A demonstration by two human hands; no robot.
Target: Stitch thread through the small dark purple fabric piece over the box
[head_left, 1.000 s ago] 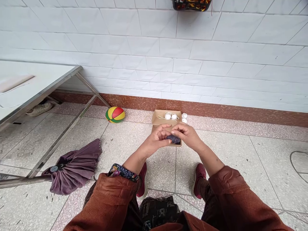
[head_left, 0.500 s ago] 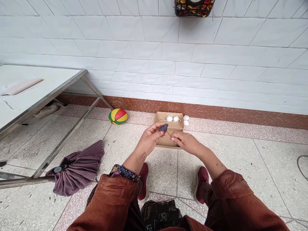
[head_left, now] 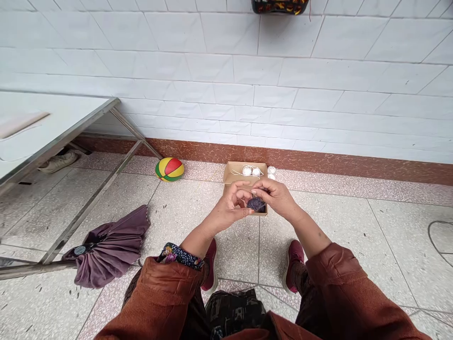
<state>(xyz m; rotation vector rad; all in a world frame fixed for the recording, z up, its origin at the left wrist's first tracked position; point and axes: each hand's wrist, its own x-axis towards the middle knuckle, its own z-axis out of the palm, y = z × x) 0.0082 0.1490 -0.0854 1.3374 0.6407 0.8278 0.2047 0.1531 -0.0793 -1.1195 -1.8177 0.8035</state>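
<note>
A small ball of dark purple-grey yarn (head_left: pixel 255 204) is between my two hands, in front of the cardboard box (head_left: pixel 227 174). My left hand (head_left: pixel 230 207) is curved round its left side, the thumb along the bottom and the fingers above. My right hand (head_left: pixel 277 197) pinches at the top right of the ball, where a strand of the yarn seems to run; the fingertips partly hide it. In the back part of the box lie two white yarn balls (head_left: pixel 251 171) with loose ends. More white balls (head_left: pixel 271 170) sit on the floor beside it.
A yellow, red and green ball (head_left: pixel 170 169) lies by the wall. At left stand a metal-framed table (head_left: pixel 71 106) and a folded purple umbrella (head_left: pixel 113 250). A shoe (head_left: pixel 58 162) is under the table, a cable (head_left: pixel 433 236) at the far right.
My right hand has moved from beside the yarn ball up to its top. The ball has shifted slightly right and down, and my left fingers have opened wider round it.
</note>
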